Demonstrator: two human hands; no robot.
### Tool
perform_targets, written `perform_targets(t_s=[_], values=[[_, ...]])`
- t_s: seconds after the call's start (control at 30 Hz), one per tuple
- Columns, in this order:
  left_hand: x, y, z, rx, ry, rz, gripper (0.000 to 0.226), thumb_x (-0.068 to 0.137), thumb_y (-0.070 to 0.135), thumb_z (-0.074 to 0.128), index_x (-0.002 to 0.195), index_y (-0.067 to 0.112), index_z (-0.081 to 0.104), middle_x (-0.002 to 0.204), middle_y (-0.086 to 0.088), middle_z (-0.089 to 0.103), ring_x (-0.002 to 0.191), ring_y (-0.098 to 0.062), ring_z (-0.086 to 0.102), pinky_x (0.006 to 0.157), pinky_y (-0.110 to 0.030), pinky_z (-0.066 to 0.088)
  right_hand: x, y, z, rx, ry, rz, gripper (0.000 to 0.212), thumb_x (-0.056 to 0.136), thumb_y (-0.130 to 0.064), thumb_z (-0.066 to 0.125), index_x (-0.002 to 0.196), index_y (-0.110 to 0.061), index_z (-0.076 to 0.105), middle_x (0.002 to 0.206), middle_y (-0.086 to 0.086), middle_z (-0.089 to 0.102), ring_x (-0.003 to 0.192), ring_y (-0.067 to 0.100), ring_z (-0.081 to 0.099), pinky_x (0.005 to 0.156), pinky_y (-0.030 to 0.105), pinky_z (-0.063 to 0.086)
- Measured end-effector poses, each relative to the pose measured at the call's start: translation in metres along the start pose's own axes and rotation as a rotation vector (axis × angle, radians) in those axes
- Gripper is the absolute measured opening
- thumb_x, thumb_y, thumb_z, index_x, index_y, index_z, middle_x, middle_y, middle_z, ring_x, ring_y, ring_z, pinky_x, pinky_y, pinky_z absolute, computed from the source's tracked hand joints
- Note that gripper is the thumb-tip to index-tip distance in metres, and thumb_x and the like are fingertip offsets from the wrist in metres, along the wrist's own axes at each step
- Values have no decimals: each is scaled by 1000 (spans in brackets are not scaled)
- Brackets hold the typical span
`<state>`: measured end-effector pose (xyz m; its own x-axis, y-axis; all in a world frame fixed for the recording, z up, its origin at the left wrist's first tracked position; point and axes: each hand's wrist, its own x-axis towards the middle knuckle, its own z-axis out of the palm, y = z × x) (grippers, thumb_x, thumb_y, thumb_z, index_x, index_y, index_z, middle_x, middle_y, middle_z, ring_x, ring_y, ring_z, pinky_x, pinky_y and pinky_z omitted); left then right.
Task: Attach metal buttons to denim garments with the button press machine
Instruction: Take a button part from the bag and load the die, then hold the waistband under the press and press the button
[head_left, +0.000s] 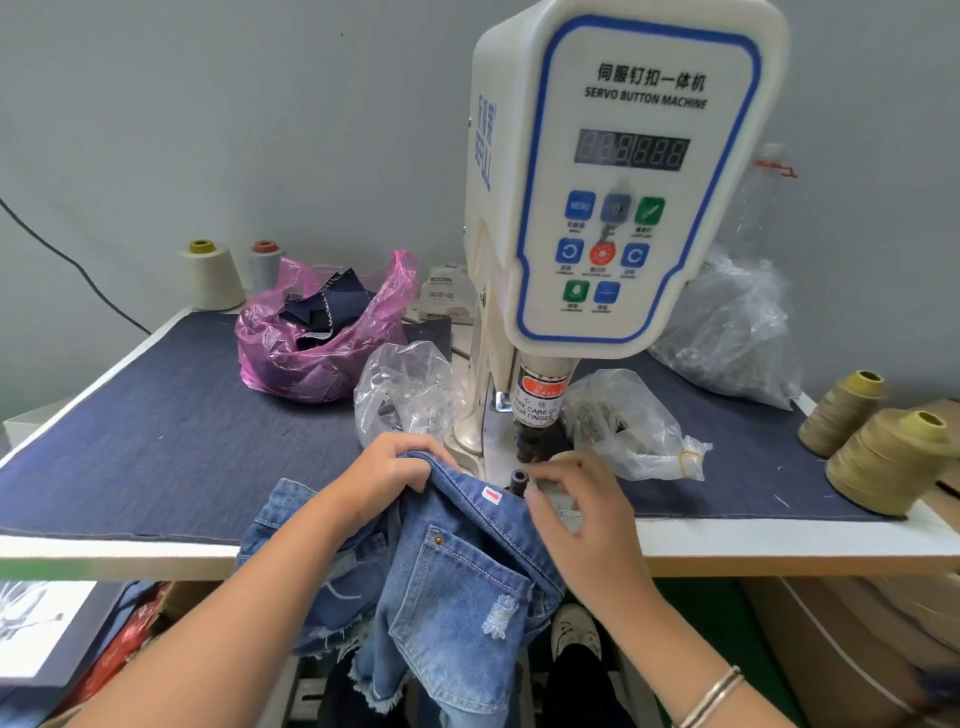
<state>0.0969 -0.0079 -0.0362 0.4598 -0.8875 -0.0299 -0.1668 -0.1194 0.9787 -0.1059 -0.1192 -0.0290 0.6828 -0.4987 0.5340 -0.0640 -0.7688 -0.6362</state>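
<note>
A white servo button machine (613, 171) stands on the table, its dark press head (530, 441) just above a small black lower die (518, 480). A pair of light-blue denim shorts (457, 571) hangs over the table's front edge, the waistband lying beside the die. My left hand (395, 470) grips the waistband's left part. My right hand (576, 514) rests on the right of the waistband with its fingertips pinched close to the die. I cannot tell whether a button is between them.
Clear bags of metal parts (405, 395) (623, 421) flank the machine base. A pink bag of denim scraps (317, 332) and thread cones (210, 275) sit at the back left. More cones (878, 457) stand at the right. The table (171, 436) is covered in dark blue cloth.
</note>
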Motion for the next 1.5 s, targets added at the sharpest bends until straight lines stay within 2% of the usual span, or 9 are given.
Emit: perform_targets(t_s=[0.23, 0.4, 0.53, 0.77, 0.9, 1.07, 1.17, 1.33, 1.5], values=[[-2, 32, -1, -107, -251, -17, 49, 44, 9, 48, 87, 21, 68, 91, -15, 58, 84, -25, 52, 69, -32, 43, 8, -8, -3, 652, -129, 520, 17, 95, -8, 52, 101, -23, 56, 98, -7, 65, 113, 22, 59, 84, 19, 49], [1, 44, 10, -87, -349, -26, 52, 42, 14, 52, 92, 24, 65, 89, -15, 52, 81, -25, 46, 68, -34, 37, 9, -14, -24, 388, -520, 481, 46, 65, -62, 66, 107, -50, 50, 104, -31, 64, 99, -10, 60, 89, 23, 47], [4, 45, 22, -31, -374, -41, 43, 56, 5, 50, 93, 25, 59, 78, -14, 47, 65, -20, 44, 57, -27, 37, 15, -18, -25, 469, -766, 619, 26, 74, -53, 69, 99, -45, 69, 106, -19, 70, 100, 0, 65, 89, 25, 49], [6, 35, 9, 44, -245, -13, 24, 75, 1, 62, 95, 10, 55, 80, -8, 60, 71, -15, 54, 66, -19, 44, 29, -18, -23, 877, -678, 956, 42, 78, -27, 68, 113, -4, 67, 113, 16, 68, 101, 27, 66, 91, 35, 51], [-6, 22, -3, 137, -239, -43, 13, 87, 13, 68, 96, 10, 60, 87, 2, 62, 79, -4, 59, 74, -15, 45, 29, -15, -21, 959, -633, 989, 44, 71, -28, 70, 108, -5, 70, 109, 17, 69, 97, 28, 66, 88, 36, 51], [-20, 24, -21, 455, -356, -146, 49, 70, 46, 71, 103, 12, 62, 89, -3, 61, 82, -10, 57, 79, -29, 46, 24, -5, -22, 1043, -542, 1041, 41, 63, -30, 75, 98, -7, 75, 101, 16, 70, 88, 28, 66, 88, 37, 50], [-20, 29, -33, 576, -359, -141, 31, 78, 35, 72, 102, 16, 68, 93, -1, 68, 85, -10, 59, 87, -32, 45, 24, 0, -22, 1038, -508, 1046, 52, 64, -30, 76, 109, -4, 71, 116, 20, 64, 103, 32, 60, 102, 45, 42], [-19, 41, -40, 492, -419, -154, 15, 91, 24, 60, 104, 19, 67, 90, 17, 68, 83, 0, 60, 82, -19, 44, 29, 18, -30, 1011, -532, 1002, 38, 56, -38, 83, 85, -13, 79, 102, 14, 72, 90, 26, 70, 81, 36, 55], [-12, 46, -24, 445, -464, -232, 9, 81, 31, 58, 79, 29, 67, 76, 14, 62, 71, -5, 56, 73, -20, 41, 30, 31, -39, 737, -663, 921, 51, 63, -37, 81, 101, -5, 72, 110, 23, 68, 103, 36, 64, 102, 50, 44]])
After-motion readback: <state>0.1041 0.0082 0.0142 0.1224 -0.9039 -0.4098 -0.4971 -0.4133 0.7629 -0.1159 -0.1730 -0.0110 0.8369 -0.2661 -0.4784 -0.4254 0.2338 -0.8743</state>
